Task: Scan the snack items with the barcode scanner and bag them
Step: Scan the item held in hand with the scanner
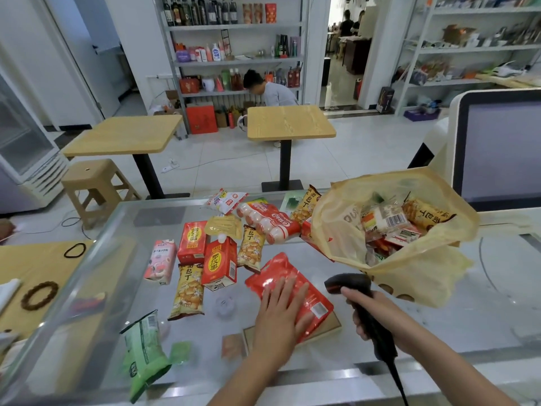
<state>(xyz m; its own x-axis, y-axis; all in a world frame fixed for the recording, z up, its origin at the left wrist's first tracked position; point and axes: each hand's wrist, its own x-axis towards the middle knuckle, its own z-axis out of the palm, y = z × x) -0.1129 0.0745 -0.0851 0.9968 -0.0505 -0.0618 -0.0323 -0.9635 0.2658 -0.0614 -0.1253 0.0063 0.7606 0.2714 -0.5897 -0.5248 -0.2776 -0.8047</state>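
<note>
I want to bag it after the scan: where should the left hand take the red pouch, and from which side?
Probably its far top seal, from above and the left. The pouch lies flat, so only an edge can be pinched. That seal is thin and bare, and the barcode near the scanner is left uncovered.

Beige stool point(87, 172), monitor point(503, 148), black hair tie point(75, 249)

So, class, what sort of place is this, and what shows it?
Probably a small shop's checkout: the right hand holds a barcode scanner, stocked shelves stand behind, and a till screen sits beside the bag.
</note>
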